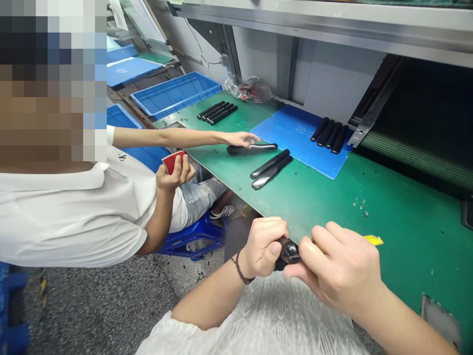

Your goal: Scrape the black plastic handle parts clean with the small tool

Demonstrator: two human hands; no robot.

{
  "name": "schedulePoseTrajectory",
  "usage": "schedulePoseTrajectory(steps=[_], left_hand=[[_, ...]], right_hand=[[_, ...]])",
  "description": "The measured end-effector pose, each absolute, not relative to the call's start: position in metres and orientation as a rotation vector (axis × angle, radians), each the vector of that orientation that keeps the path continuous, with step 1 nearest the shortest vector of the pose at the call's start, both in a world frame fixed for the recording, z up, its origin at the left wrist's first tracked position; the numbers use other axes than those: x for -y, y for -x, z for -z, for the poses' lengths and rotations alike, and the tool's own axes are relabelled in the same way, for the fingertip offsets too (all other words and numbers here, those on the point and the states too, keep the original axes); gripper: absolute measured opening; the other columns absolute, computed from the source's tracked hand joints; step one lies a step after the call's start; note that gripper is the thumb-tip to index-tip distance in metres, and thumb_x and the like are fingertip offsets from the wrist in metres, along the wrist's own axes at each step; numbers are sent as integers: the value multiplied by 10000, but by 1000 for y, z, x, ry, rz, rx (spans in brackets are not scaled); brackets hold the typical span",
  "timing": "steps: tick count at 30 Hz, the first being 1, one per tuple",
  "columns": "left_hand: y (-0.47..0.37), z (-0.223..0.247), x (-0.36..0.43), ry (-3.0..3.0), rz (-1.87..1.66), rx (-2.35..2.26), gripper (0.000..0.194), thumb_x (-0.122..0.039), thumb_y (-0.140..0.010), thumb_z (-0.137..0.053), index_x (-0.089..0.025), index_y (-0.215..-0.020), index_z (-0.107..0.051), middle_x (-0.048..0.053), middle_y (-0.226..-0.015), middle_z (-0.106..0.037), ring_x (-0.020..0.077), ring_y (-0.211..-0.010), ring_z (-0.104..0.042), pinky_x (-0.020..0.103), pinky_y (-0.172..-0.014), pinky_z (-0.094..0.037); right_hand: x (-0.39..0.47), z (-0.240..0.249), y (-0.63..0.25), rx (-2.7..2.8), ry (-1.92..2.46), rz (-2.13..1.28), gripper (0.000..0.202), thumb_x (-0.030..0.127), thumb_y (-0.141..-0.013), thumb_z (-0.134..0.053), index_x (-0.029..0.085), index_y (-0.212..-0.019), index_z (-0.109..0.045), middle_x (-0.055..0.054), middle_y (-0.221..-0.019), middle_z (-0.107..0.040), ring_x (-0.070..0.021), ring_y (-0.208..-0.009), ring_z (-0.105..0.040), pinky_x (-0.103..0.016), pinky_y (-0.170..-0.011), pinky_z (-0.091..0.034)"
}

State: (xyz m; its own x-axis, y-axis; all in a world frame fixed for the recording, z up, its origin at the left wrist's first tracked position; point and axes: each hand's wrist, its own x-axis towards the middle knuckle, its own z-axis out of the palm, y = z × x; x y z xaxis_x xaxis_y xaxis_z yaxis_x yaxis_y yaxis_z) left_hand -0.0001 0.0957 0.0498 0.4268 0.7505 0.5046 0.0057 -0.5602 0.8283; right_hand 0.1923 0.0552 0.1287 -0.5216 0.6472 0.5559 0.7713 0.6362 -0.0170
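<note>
At the table's near edge, my left hand [264, 246] is wrapped round a glossy black part [290, 250], whose rounded end shows between my hands. My right hand [340, 264] is closed, its thumb and fingers against the right side of that part. A yellow tip [374, 240] sticks out behind my right hand; the rest of it is hidden. Two long black pieces [271, 170] lie side by side on the green table [314, 202], beyond my left hand.
At the left sits a person in a white shirt [74, 222], one hand at another black piece [264, 146], the other holding a red pad [173, 161]. Several black pieces [328, 134] lie on a blue sheet [306, 143]. A metal shelf beam [332, 34] crosses above.
</note>
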Motion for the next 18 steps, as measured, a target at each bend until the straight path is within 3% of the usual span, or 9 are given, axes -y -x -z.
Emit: schedulePoseTrajectory(steps=[3, 6, 11, 14, 18], left_hand=[[-3, -49, -97, -1910, -1211, -660, 494, -566, -1091, -232, -228, -786, -425, 17, -656, -421, 190, -603, -399, 338, -630, -282], [-6, -49, -97, -1893, -1228, -666, 495, -568, -1092, -227, -227, -788, -416, 11, -658, -403, 187, -601, -389, 335, -628, -282], [-11, -48, -94, -1838, -1224, -621, 523, -601, -1078, -221, -233, -766, -421, 5, -644, -372, 193, -592, -375, 344, -626, -293], [-12, -49, -93, -1801, -1222, -641, 553, -648, -1060, -236, -235, -744, -423, 0, -630, -355, 192, -578, -363, 349, -622, -286], [-12, -50, -90, -1749, -1223, -658, 569, -641, -1072, -235, -223, -743, -437, 6, -652, -380, 181, -589, -380, 343, -620, -287]], right_hand=[[-54, -121, -194, 2301, 1082, 451, 481, 531, -1091, -475, 197, -779, -624, -13, -654, -429, -179, -657, -293, -369, -609, -161], [-53, -113, -195, 2257, 1038, 355, 471, 476, -1099, -488, 194, -740, -603, -5, -640, -409, -166, -643, -295, -364, -608, -168], [-56, -110, -193, 2191, 1103, 77, 639, 621, -1110, -317, 191, -708, -565, 4, -660, -384, -145, -616, -285, -333, -580, -191], [-58, -112, -192, 2213, 1105, 45, 660, 626, -1115, -265, 193, -710, -555, 1, -671, -400, -146, -620, -289, -331, -578, -198], [-55, -113, -191, 2217, 1068, 219, 552, 529, -1110, -430, 201, -673, -506, 2, -646, -389, -158, -634, -260, -356, -594, -167]])
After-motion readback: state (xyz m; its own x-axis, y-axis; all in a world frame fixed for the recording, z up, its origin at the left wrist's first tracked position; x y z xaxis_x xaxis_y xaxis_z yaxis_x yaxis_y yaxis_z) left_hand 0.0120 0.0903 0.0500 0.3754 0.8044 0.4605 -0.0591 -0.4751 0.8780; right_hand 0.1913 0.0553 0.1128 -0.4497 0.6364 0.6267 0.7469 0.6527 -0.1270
